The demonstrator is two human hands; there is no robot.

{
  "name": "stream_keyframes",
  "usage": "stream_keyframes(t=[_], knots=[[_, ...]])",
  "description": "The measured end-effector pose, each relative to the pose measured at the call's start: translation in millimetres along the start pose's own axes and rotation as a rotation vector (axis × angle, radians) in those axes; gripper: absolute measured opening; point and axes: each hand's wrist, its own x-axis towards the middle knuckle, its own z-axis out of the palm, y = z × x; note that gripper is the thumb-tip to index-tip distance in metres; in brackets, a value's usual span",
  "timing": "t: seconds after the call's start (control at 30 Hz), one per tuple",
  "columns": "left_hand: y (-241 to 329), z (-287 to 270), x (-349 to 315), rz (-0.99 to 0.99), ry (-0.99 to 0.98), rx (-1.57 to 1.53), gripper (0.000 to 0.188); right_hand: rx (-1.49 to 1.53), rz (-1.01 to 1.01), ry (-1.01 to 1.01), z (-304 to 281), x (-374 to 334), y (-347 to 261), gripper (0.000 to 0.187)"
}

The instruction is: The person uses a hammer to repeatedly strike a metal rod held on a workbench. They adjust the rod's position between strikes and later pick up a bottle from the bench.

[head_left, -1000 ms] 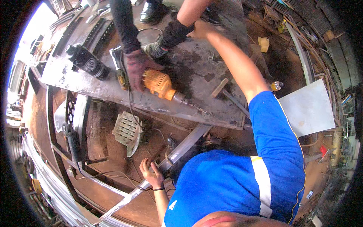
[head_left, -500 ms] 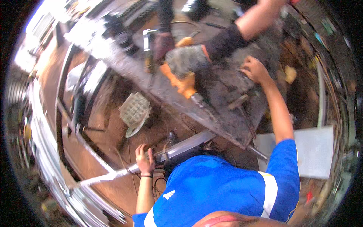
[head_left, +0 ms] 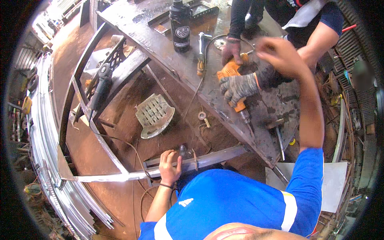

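My left hand [head_left: 170, 166] rests on a grey metal bar [head_left: 218, 158] of a welded frame, thumb and fingers apart, beside a small dark knob-like piece [head_left: 183, 150]. Raised over the steel bench [head_left: 224, 98], my right hand [head_left: 282, 56] has its fingers curled in; motion blurs it, and anything in them is hidden. It is close to a co-worker's forearm. The co-worker's gloved hand [head_left: 240, 86] and other hand [head_left: 232, 51] hold an orange power drill [head_left: 229, 71], its bit pointing down at the bench top. A hammer [head_left: 276, 124] lies on the bench nearer me.
A black bottle [head_left: 180, 28] and an orange-handled tool [head_left: 201, 56] are on the bench. An angle grinder [head_left: 102, 86] leans on the frame at left. A slotted metal seat [head_left: 155, 116] is below the bench, with cables [head_left: 136, 154] on the floor. Metal lengths [head_left: 48, 132] lie far left.
My right hand has lifted from the bench top and moved up and away, toward the co-worker's arm. My left hand stays on the bar. The view has shifted, so the drill appears farther right.
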Motion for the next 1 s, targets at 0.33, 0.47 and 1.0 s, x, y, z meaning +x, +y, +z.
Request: stream_keyframes(t=[0.33,0.47,1.0], knots=[[-55,-27,-17,-0.097,0.106,0.056,0.035,-0.256,0.506,-0.193,77,301,101,0.036],[-54,-38,-13,-0.06,0.118,-0.012,0.037,-0.034,0.702,0.15,45,346,163,0.052],[-65,-55,2,0.031,-0.051,-0.226,0.024,-0.123,0.445,0.52,36,14,-99,0.02]])
